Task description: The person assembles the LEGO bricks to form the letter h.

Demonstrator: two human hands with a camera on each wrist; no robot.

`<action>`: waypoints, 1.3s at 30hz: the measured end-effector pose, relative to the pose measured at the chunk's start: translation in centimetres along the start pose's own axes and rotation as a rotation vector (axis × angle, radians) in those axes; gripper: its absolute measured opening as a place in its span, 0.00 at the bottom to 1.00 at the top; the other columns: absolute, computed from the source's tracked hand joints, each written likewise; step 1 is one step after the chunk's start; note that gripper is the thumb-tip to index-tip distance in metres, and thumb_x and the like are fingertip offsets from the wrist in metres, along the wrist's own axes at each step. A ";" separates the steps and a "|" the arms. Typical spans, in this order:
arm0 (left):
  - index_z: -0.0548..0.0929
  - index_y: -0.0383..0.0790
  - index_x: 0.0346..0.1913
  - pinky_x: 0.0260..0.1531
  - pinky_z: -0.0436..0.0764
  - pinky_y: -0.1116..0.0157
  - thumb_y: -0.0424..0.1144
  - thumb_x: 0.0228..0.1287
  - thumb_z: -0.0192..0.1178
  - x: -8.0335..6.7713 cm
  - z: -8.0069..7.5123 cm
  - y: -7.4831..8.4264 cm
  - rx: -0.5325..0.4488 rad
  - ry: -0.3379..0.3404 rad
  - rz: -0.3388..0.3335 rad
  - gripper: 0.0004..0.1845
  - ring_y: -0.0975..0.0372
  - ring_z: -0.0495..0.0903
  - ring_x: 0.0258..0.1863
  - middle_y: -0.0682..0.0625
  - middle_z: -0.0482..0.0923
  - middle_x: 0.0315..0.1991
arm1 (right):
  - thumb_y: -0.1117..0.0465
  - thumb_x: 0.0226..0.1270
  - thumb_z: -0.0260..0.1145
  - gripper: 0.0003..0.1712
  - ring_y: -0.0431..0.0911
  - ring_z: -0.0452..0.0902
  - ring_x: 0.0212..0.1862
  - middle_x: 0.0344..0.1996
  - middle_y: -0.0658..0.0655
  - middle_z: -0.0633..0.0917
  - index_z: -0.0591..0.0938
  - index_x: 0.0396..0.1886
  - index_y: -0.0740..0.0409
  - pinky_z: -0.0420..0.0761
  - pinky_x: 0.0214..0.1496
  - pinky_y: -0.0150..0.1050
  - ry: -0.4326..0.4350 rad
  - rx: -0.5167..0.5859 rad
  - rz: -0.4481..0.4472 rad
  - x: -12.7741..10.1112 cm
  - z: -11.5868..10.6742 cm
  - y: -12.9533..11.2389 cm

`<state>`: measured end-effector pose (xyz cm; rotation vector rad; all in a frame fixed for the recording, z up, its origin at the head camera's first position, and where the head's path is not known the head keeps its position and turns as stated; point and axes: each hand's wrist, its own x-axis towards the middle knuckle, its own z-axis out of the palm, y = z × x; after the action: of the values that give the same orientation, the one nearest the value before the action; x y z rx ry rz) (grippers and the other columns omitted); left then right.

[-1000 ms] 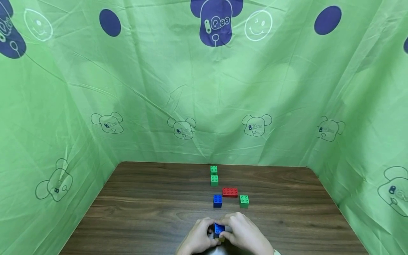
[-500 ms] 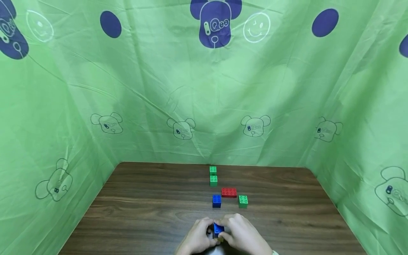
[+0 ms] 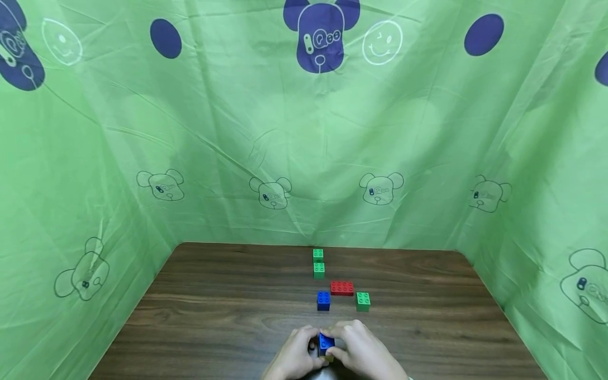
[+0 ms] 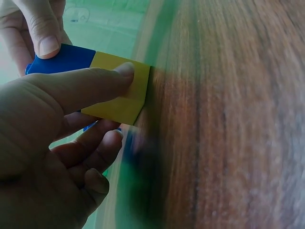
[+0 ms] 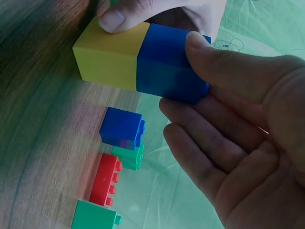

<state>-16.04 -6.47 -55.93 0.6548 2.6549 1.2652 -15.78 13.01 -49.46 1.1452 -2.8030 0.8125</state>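
Two hands, left grip [image 3: 296,354] and right grip [image 3: 362,349], pinch one blue-yellow stack [image 3: 325,344]; five loose bricks [image 3: 342,287] lie beyond.

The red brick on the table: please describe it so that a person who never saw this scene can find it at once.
Start at the brown wooden table inside the green curtain. Loose bricks lie past the two hands, toward the table's far edge. The red brick sits between the loose blue brick and a green brick; it is the only red one, and longer than its square neighbours.
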 end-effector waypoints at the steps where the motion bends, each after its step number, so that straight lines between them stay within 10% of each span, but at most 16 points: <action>1: 0.83 0.51 0.43 0.29 0.71 0.75 0.43 0.45 0.72 0.0 0.0 0.0 0.003 0.003 0.006 0.18 0.73 0.72 0.30 0.65 0.73 0.32 | 0.58 0.55 0.71 0.20 0.40 0.81 0.46 0.43 0.50 0.86 0.84 0.49 0.57 0.81 0.42 0.31 0.001 0.005 0.003 0.0 0.0 0.0; 13: 0.80 0.49 0.48 0.34 0.74 0.73 0.41 0.48 0.72 0.1 0.3 -0.4 0.046 -0.022 0.072 0.21 0.75 0.72 0.35 0.64 0.74 0.36 | 0.55 0.59 0.68 0.21 0.39 0.80 0.48 0.45 0.48 0.85 0.82 0.52 0.55 0.81 0.44 0.32 -0.055 0.085 0.058 -0.2 -0.1 0.5; 27: 0.79 0.50 0.45 0.31 0.72 0.76 0.44 0.48 0.72 -0.1 0.8 -1.1 0.115 0.123 0.244 0.20 0.74 0.73 0.32 0.62 0.76 0.33 | 0.49 0.66 0.60 0.25 0.43 0.81 0.51 0.50 0.52 0.84 0.78 0.58 0.57 0.82 0.45 0.36 0.086 0.071 -0.061 -1.2 1.2 1.2; 39: 0.78 0.52 0.39 0.31 0.75 0.73 0.41 0.44 0.74 -1.3 -1.8 -1.0 0.120 0.206 0.252 0.18 0.74 0.75 0.31 0.63 0.77 0.31 | 0.37 0.70 0.46 0.33 0.47 0.77 0.57 0.58 0.53 0.78 0.70 0.66 0.49 0.80 0.51 0.45 0.040 0.108 0.254 -3.1 0.8 2.7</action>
<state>-15.76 -8.91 -55.65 0.9510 2.9085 1.3042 -15.13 16.31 -52.00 0.7812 -2.9415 1.0024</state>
